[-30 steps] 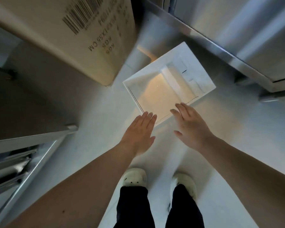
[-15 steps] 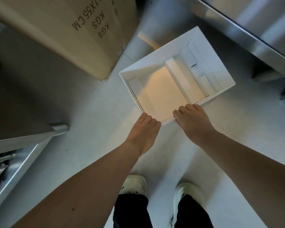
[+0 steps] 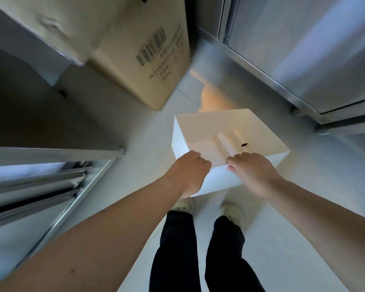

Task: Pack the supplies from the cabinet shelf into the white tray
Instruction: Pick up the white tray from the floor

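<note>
A white tray (image 3: 200,127) with tall walls and white inner dividers is held above the floor in front of me, over my feet. My left hand (image 3: 188,173) grips its near rim at the left, fingers curled over the edge. My right hand (image 3: 253,171) grips the same near rim further right, fingers hooked inside and thumb on the outer wall. The tray holds only its own white partitions (image 3: 226,144); no supplies show inside it.
A large cardboard box (image 3: 148,60) with a barcode stands on the floor ahead left. Metal cabinet doors (image 3: 303,49) run along the right. An open metal shelf unit (image 3: 51,182) with flat grey items is at my left. My white shoes (image 3: 183,205) stand on pale floor.
Both hands went from hovering open over the tray to curling round its near rim. The tray has been lifted off the floor toward me, its outer front wall now showing.
</note>
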The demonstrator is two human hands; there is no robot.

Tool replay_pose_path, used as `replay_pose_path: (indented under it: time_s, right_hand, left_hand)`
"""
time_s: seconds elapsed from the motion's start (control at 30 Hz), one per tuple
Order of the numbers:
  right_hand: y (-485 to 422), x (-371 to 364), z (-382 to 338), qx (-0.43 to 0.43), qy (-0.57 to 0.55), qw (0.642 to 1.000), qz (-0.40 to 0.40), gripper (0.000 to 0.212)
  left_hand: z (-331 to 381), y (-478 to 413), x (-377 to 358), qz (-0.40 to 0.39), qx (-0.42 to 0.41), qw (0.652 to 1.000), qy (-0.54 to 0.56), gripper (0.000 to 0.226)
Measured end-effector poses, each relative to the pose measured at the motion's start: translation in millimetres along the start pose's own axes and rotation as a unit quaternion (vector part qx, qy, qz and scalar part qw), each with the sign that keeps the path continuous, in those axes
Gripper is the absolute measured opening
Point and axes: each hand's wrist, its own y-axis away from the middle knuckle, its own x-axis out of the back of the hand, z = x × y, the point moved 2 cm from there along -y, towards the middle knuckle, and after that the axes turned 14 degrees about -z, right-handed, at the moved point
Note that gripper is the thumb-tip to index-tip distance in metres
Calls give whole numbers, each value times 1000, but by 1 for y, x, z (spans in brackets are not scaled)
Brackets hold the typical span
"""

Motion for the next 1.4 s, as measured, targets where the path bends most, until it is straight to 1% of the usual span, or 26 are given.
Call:
replay_pose_path:
  time_s: [0.07,0.17,0.27,0.37,0.47,0.6,0.73,0.8,0.87,0.93,1.07,1.13,1.2,1.3,1.4]
  right_hand:
    - [33,27,-20,10,5,1000,10,23]
    - [86,75,-55,52,26,998,34,24]
    - [144,138,-93,113,49,989,85,20]
    - [203,196,-133,176,91,969,149,12]
    - [247,236,-176,227,145,943,195,18]
    - [298,260,-239,272,173,919,228,19]
    - [343,256,-307,318,190,899,234,20]
    - [367,246,-350,342,204,889,227,23]
    - [388,233,-396,377,216,871,227,25]
    - [406,218,-448,421,230,848,225,24]
    - [442,192,-571,498,272,793,221,12]
    - [463,185,-634,527,289,768,219,16]
    - [484,178,-695,557,317,741,201,12]
    - [502,164,-773,605,349,700,145,7]
    - [521,151,-838,641,362,665,126,11]
  left_hand:
    - [13,41,26,2,-1,1000,-16,8]
    - [33,108,66,9,1,999,-48,7]
    - [56,183,110,26,28,998,-46,7]
    - [83,265,155,68,30,996,-55,13]
    - [103,339,182,130,52,986,-86,29]
    - [130,432,187,178,85,977,-86,29]
    - [158,521,163,227,115,962,-97,27]
    - [174,572,142,237,131,958,-98,24]
    - [188,625,117,251,159,949,-100,23]
    - [202,683,85,263,203,938,-102,25]
    - [234,800,16,263,296,915,-79,26]
    - [251,856,-15,261,351,897,-65,27]
    - [269,907,-45,259,399,879,-49,28]
    - [292,972,-77,259,459,850,-23,28]
    - [312,1027,-104,256,518,816,-6,28]
